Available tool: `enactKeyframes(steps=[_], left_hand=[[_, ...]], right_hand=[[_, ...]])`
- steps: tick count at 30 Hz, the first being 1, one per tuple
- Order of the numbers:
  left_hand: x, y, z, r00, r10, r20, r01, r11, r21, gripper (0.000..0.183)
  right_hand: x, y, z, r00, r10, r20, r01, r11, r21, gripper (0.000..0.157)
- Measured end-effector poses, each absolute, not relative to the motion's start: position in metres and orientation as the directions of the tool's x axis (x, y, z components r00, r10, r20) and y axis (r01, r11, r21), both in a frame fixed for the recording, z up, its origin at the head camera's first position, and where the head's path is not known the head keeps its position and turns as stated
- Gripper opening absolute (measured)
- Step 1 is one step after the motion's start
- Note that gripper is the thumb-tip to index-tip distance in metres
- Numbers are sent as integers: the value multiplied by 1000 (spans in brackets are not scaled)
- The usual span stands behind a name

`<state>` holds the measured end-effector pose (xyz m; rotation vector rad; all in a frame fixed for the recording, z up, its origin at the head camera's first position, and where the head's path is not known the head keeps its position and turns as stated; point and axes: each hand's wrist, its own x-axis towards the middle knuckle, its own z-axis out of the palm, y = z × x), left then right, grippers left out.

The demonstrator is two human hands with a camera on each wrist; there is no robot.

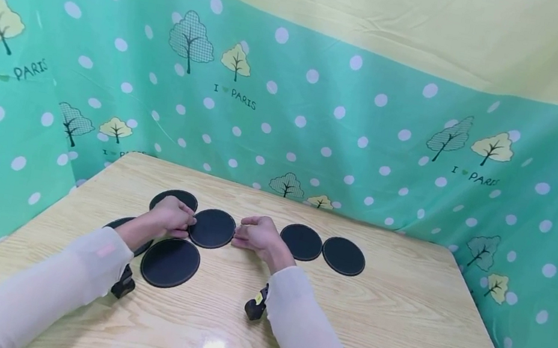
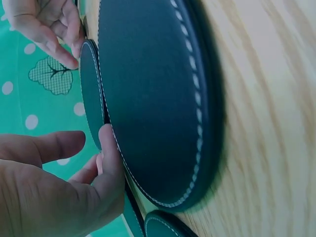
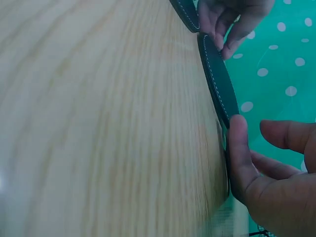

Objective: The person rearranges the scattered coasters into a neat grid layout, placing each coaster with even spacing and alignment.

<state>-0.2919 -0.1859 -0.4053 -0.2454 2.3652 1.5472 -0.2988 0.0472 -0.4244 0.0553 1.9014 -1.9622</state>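
Observation:
A round black coaster (image 1: 212, 228) with pale edge stitching lies flat on the table between both hands. My left hand (image 1: 173, 217) is at its left side, the thumb apart from the fingers. On its right side, the fingers of my right hand (image 1: 259, 235) reach its edge, and the thumb stands clear of it. In the right wrist view that coaster (image 3: 217, 79) appears edge-on, with the right hand (image 3: 281, 173) at its near end. A nearer coaster (image 2: 148, 94) fills the left wrist view, beside the left hand (image 2: 64, 192).
More black coasters lie around: one behind the left hand (image 1: 173, 197), one partly under the left wrist (image 1: 130, 229), one nearer the front (image 1: 170, 263). To the right, two coasters (image 1: 301, 242) touch side by side. A patterned green cloth (image 1: 375, 122) hangs behind the wooden table (image 1: 397, 326).

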Motion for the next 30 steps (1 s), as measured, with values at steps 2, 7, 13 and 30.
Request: enactKeyframes(steps=[2, 7, 13, 30], left_hand=[[-292, -184, -405, -938, 15, -347, -313, 393, 865, 38], [-293, -183, -403, -935, -4, -355, -334, 350, 875, 35], [-296, -182, -401, -939, 12, -343, -324, 300, 897, 36], [-297, -169, -390, -949, 73, -308, -288, 205, 935, 34]], right_hand=[[-299, 46, -425, -923, -235, -304, 307, 24, -951, 39], [-299, 44, -426, -930, -201, -308, 302, 60, -951, 30], [-299, 46, -424, -935, -174, -309, 305, 50, -951, 28], [-299, 64, -406, -959, -128, -251, 242, 84, -967, 25]])
